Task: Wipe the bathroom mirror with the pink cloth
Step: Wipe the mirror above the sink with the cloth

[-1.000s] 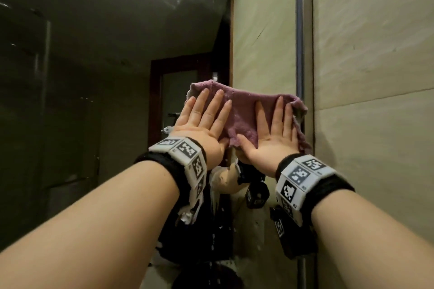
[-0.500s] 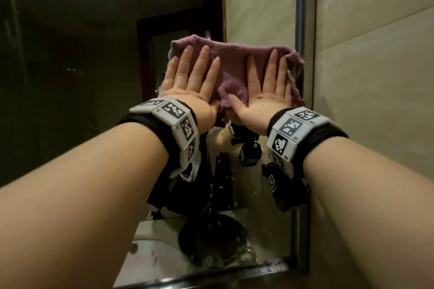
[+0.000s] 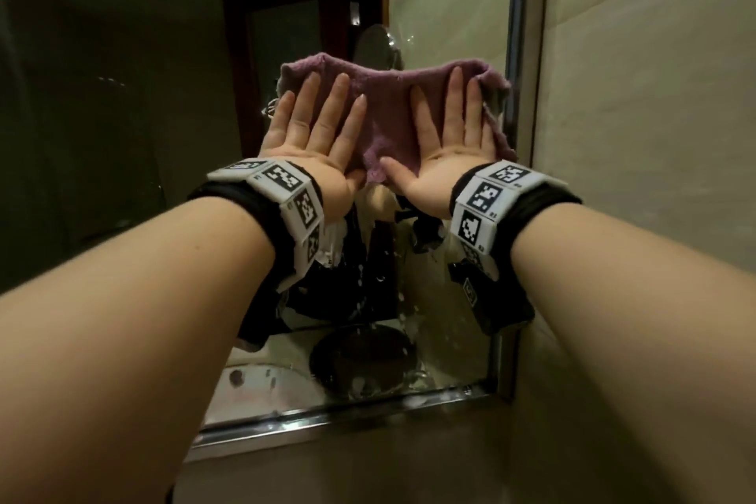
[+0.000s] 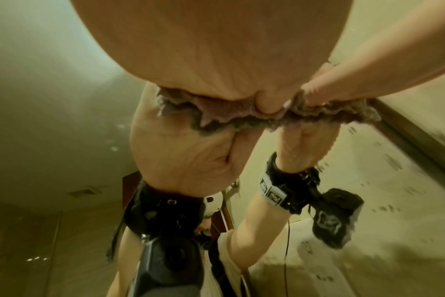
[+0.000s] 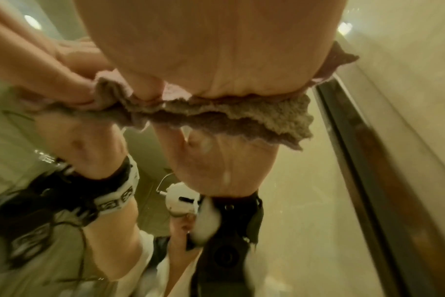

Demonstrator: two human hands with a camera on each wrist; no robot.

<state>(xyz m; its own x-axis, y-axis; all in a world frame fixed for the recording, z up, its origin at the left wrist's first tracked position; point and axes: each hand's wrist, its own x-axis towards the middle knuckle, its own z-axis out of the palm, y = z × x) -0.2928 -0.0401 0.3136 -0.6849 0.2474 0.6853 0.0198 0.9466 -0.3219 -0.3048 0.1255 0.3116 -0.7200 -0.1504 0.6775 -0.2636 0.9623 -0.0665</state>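
Observation:
The pink cloth [image 3: 388, 115] is spread flat on the bathroom mirror [image 3: 122, 102], close to its right frame. My left hand [image 3: 315, 127] presses the cloth's left part with straight, spread fingers. My right hand [image 3: 450, 127] presses its right part the same way. In the left wrist view my left palm [image 4: 216, 50] bears on the cloth's crumpled lower edge [image 4: 229, 116], with its reflection below. In the right wrist view my right palm [image 5: 211, 50] sits on the cloth [image 5: 241, 120], and my left hand [image 5: 51, 70] is beside it.
The mirror's metal frame runs up the right side [image 3: 521, 53] and along the bottom [image 3: 347, 417]. A beige tiled wall [image 3: 654, 135] adjoins the frame on the right. Water drops [image 3: 368, 291] streak the lower glass, which reflects a counter and a dark door.
Both hands have slid the cloth down the mirror along its right frame. The mirror's bottom edge has come into view and is nearer the hands.

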